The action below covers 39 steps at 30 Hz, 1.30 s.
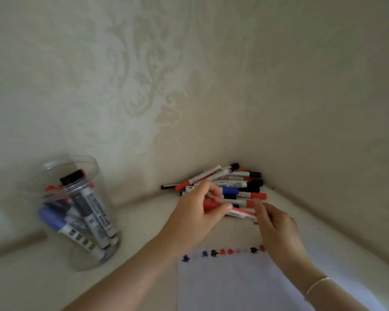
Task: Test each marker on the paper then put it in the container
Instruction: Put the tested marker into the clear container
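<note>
Your left hand [198, 207] is curled around a red-capped marker [211, 204] at the near edge of the marker pile [229, 185], thumb and fingers closed on its barrel. Your right hand [276, 223] is just beside it, fingers loosely bent at the same marker's other end; motion blur there, so you cannot tell whether they actually grip it or just touch. Thin bracelet [317, 285] on your right wrist.

The pile sits in the back corner where the two walls meet: red, black and blue caps, white barrels, labels too small and blurred to read.

Clear plastic container [76, 212] stands well apart to the left, open-topped, with several markers leaning inside. One barrel in it reads "WHITE BOARD MARKER" [97, 209]; a blue-capped one [54, 221] lies low in front, its print unreadable.

Paper [229, 286] lies near you under both forearms. Row of small test scribbles [222, 252] along its far edge in blue, black and red, some faint. No readable words on it.

Wallpaper [144, 75] has a pale floral damask pattern.
</note>
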Each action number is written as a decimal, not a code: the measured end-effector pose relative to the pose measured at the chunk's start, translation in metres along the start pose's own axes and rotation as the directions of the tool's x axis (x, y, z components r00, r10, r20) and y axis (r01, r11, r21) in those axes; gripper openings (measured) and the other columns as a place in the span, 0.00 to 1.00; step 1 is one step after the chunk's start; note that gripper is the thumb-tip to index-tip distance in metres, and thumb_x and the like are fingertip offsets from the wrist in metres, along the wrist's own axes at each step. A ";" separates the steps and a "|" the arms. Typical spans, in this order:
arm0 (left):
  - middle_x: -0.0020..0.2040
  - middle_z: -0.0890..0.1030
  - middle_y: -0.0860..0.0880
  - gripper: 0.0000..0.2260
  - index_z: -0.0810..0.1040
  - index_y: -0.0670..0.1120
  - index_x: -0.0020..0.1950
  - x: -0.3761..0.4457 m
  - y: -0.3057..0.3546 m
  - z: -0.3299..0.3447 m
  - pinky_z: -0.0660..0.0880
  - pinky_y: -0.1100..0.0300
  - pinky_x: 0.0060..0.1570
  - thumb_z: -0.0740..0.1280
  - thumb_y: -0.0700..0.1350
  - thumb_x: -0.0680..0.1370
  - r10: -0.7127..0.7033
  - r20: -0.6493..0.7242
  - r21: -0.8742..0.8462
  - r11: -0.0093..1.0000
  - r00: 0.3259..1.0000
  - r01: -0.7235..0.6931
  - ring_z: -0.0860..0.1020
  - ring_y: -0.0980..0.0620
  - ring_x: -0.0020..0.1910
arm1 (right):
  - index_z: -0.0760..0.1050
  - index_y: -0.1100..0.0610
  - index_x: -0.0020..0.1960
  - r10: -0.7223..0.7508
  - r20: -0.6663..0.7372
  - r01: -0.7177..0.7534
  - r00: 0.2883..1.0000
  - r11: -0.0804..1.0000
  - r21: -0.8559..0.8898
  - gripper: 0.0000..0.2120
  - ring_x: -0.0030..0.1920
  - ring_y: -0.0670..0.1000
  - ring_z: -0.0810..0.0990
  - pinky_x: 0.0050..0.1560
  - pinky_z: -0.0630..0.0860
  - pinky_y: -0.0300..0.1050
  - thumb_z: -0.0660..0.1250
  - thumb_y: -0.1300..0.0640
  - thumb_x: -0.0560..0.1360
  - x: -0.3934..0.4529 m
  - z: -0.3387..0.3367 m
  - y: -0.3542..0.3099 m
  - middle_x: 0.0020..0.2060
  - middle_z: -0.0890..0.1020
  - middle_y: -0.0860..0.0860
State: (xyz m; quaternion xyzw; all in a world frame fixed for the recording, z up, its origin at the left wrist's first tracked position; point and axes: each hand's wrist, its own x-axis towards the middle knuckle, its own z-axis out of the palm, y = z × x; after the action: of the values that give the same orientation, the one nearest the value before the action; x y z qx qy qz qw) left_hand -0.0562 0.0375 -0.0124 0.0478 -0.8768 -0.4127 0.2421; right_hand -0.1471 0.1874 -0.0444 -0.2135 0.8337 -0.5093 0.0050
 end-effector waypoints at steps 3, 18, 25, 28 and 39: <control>0.39 0.82 0.55 0.12 0.73 0.53 0.46 0.012 0.017 -0.041 0.76 0.66 0.42 0.75 0.46 0.71 -0.008 -0.246 -0.067 0.998 0.969 -0.009 0.81 0.61 0.38 | 0.67 0.61 0.33 -0.086 -0.013 0.086 0.996 0.995 0.051 0.24 0.26 0.49 0.63 0.25 0.56 0.42 0.55 0.45 0.81 0.012 0.005 -0.054 0.25 0.66 0.52; 0.37 0.79 0.51 0.05 0.68 0.53 0.51 -0.029 0.044 -0.237 0.78 0.49 0.39 0.63 0.45 0.79 0.246 -0.637 0.433 0.898 0.730 0.075 0.80 0.51 0.31 | 0.68 0.55 0.58 -0.168 0.501 0.078 0.849 0.977 0.197 0.13 0.33 0.51 0.76 0.37 0.74 0.44 0.59 0.48 0.79 0.032 0.127 -0.214 0.37 0.76 0.52; 0.41 0.80 0.57 0.05 0.74 0.56 0.42 -0.033 0.017 -0.224 0.76 0.59 0.40 0.67 0.49 0.76 -0.182 -0.164 0.546 0.802 0.970 0.243 0.80 0.57 0.39 | 0.68 0.41 0.67 -0.219 0.838 -0.145 0.499 0.933 0.330 0.21 0.64 0.49 0.71 0.66 0.66 0.53 0.64 0.48 0.74 0.010 0.136 -0.182 0.61 0.75 0.45; 0.42 0.81 0.58 0.05 0.78 0.56 0.41 -0.027 0.009 -0.217 0.76 0.61 0.47 0.67 0.46 0.75 -0.285 -0.042 0.536 0.802 0.958 0.262 0.79 0.59 0.44 | 0.57 0.37 0.72 -0.307 0.847 0.013 0.435 0.942 0.335 0.42 0.66 0.48 0.70 0.65 0.69 0.47 0.75 0.59 0.67 0.001 0.144 -0.170 0.66 0.72 0.47; 0.53 0.79 0.57 0.05 0.77 0.56 0.48 0.019 0.027 -0.174 0.74 0.59 0.51 0.63 0.47 0.77 -0.316 0.180 0.462 0.863 0.932 0.203 0.77 0.55 0.51 | 0.63 0.44 0.68 -0.304 0.655 0.118 0.692 0.943 0.312 0.42 0.55 0.46 0.78 0.53 0.77 0.40 0.81 0.59 0.61 0.019 0.103 -0.139 0.57 0.77 0.47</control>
State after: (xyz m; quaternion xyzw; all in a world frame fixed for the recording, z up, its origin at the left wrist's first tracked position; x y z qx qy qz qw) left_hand 0.0114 -0.0717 0.1096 0.1668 -0.9553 -0.2380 0.0547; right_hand -0.0927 0.0388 0.0284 -0.4815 0.6702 -0.4878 0.2847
